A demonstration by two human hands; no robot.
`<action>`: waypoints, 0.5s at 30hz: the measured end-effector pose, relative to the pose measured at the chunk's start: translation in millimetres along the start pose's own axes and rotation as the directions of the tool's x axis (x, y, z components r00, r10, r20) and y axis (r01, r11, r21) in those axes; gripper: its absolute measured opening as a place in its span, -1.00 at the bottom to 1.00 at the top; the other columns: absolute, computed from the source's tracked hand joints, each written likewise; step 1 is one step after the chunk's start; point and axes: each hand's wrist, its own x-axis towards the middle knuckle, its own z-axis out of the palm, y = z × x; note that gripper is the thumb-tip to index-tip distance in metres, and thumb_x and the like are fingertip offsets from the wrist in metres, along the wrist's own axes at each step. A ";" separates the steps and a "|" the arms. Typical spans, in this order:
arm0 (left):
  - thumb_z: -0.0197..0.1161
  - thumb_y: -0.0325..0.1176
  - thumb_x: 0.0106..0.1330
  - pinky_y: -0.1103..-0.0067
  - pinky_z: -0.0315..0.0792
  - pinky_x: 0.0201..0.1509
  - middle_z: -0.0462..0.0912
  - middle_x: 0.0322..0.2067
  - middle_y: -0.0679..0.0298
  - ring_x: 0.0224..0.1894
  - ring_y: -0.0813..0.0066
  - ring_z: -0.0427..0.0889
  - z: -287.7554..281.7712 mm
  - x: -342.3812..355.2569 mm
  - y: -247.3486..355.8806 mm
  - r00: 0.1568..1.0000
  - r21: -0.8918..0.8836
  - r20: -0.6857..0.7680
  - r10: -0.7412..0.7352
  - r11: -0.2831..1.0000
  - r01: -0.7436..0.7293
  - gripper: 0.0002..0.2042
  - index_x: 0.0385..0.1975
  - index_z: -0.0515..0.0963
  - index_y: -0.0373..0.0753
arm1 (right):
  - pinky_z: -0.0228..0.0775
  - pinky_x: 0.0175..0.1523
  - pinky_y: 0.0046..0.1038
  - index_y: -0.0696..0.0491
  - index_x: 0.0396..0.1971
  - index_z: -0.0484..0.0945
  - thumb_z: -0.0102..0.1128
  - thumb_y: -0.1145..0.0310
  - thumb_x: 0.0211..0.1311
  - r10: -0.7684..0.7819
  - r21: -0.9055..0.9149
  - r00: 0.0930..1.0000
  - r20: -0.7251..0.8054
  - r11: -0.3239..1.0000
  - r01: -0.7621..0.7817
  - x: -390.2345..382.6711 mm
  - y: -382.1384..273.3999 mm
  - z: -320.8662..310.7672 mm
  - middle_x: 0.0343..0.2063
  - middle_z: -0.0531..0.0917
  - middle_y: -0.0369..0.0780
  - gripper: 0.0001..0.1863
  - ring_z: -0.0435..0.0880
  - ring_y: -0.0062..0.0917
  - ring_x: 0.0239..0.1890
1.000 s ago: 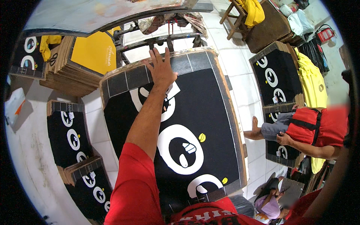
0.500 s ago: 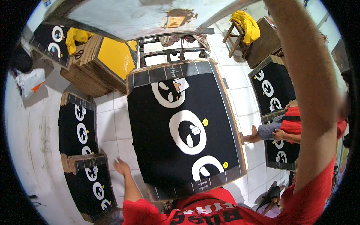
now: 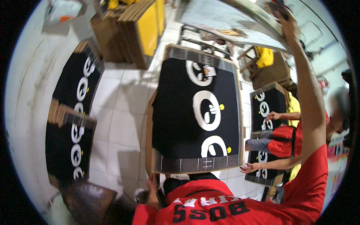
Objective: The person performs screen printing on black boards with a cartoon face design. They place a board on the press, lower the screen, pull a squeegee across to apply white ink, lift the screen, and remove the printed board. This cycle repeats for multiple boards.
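Left hand (image 3: 152, 184) has shifted from out over the floor (image 3: 122, 93) to the near-left corner of the board (image 3: 182, 165); right hand (image 3: 288, 26), out of frame half a second ago, now shows up high at the right end of the framed panel (image 3: 228, 22), which sits more slanted in view than before. Right arm raised, fingers blurred at the panel's edge, can't tell if they're pinching it. Left hand hangs low beside the corner, small and dim, can't tell if spread or closed, nor whether it touches the board. Black fabric (image 3: 176, 108) lies flat on the board between the hands, with three white ring prints in a column, yellow spots beside two, and a small pale patch (image 3: 210, 71) at the far ring. Left side: stacked boards (image 3: 56, 112) with similar black pieces; far left, a yellow-topped stack (image 3: 148, 33). Right side: co-worker (image 3: 279, 140) in red, one hand over another black piece (image 3: 275, 101), the other reaching near the board's near-right corner. Yellow cloth (image 3: 265, 57) sits on a wooden stool (image 3: 246, 63) beyond.
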 end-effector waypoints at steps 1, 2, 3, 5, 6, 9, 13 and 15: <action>0.22 -0.07 0.51 0.28 0.55 -0.10 0.77 -0.16 -0.10 -0.18 0.11 0.76 -0.8 -2.0 0.7 0.999 0.032 0.018 -0.027 0.999 0.026 -0.58 -0.09 0.72 -0.41 | 0.55 0.11 -0.41 -0.07 0.28 0.59 0.35 -0.07 0.33 -0.095 0.469 0.995 0.021 0.880 0.074 3.6 5.5 7.6 0.04 0.76 -0.21 -0.39 0.74 -0.43 0.04; 0.21 -0.11 0.50 0.25 0.55 -0.08 0.77 -0.16 -0.09 -0.18 0.02 0.75 1.6 -3.6 0.9 0.993 0.115 -0.045 0.109 0.988 -0.103 -0.60 -0.06 0.71 -0.39 | 0.48 0.21 -0.33 -0.08 0.27 0.61 0.31 -0.22 0.28 -0.030 0.604 0.998 0.054 0.797 -0.008 7.9 9.9 12.4 0.09 0.74 -0.17 -0.31 0.72 -0.33 0.09; 0.20 -0.15 0.50 0.22 0.56 -0.06 0.76 -0.17 -0.08 -0.17 -0.07 0.74 4.1 -2.8 0.2 0.946 0.196 -0.123 0.301 0.941 -0.274 -0.63 -0.03 0.70 -0.38 | 0.48 0.21 -0.33 -0.09 0.26 0.61 0.30 -0.22 0.29 -0.021 0.533 0.998 0.057 0.846 -0.013 8.0 14.4 14.0 0.08 0.74 -0.17 -0.32 0.72 -0.34 0.09; 0.19 -0.20 0.47 0.18 0.55 0.03 0.74 -0.11 -0.08 -0.08 -0.16 0.69 16.2 0.5 -1.2 0.963 0.202 -0.207 0.172 0.971 -0.130 -0.65 0.05 0.66 -0.34 | 0.47 0.21 -0.33 -0.10 0.26 0.61 0.29 -0.22 0.30 -0.009 0.307 0.999 0.044 0.952 -0.005 4.5 18.2 13.9 0.07 0.75 -0.17 -0.33 0.72 -0.34 0.09; 0.20 -0.22 0.46 0.18 0.54 0.04 0.73 -0.10 -0.08 -0.05 -0.14 0.68 21.2 3.8 -2.6 0.913 0.266 -0.345 0.220 0.955 -0.129 -0.65 0.06 0.65 -0.33 | 0.47 0.21 -0.33 -0.10 0.25 0.62 0.29 -0.22 0.31 -0.003 0.260 0.999 0.041 0.966 -0.007 1.4 16.6 14.2 0.07 0.75 -0.17 -0.34 0.72 -0.35 0.09; 0.23 -0.28 0.41 0.19 0.53 0.08 0.71 -0.06 -0.09 0.01 -0.09 0.67 32.7 20.4 -5.5 0.787 0.334 -0.539 0.301 0.934 -0.129 -0.68 0.07 0.62 -0.31 | 0.46 0.21 -0.34 -0.12 0.25 0.62 0.27 -0.21 0.32 0.008 0.192 1.000 0.030 0.981 -0.014 -8.4 9.7 9.9 0.05 0.76 -0.18 -0.36 0.72 -0.36 0.08; 0.26 -0.36 0.38 0.16 0.54 -0.05 0.70 -0.20 -0.09 -0.11 -0.14 0.67 19.9 41.9 -15.3 0.780 0.233 -0.540 0.316 0.947 -0.223 -0.77 -0.04 0.62 -0.28 | 0.45 0.21 -0.34 -0.14 0.23 0.63 0.24 -0.21 0.34 0.015 0.147 1.000 0.018 0.989 -0.017 -14.6 6.1 5.0 0.03 0.76 -0.18 -0.39 0.72 -0.37 0.08; 0.25 -0.37 0.39 0.14 0.53 -0.12 0.70 -0.27 -0.05 -0.19 -0.17 0.68 1.8 55.4 -14.0 0.873 0.248 -0.437 0.218 0.962 -0.116 -0.82 -0.09 0.63 -0.26 | 0.44 0.21 -0.34 -0.15 0.23 0.63 0.23 -0.20 0.35 0.012 0.142 1.000 -0.008 0.990 -0.011 -16.3 7.5 3.9 0.02 0.77 -0.19 -0.41 0.72 -0.38 0.08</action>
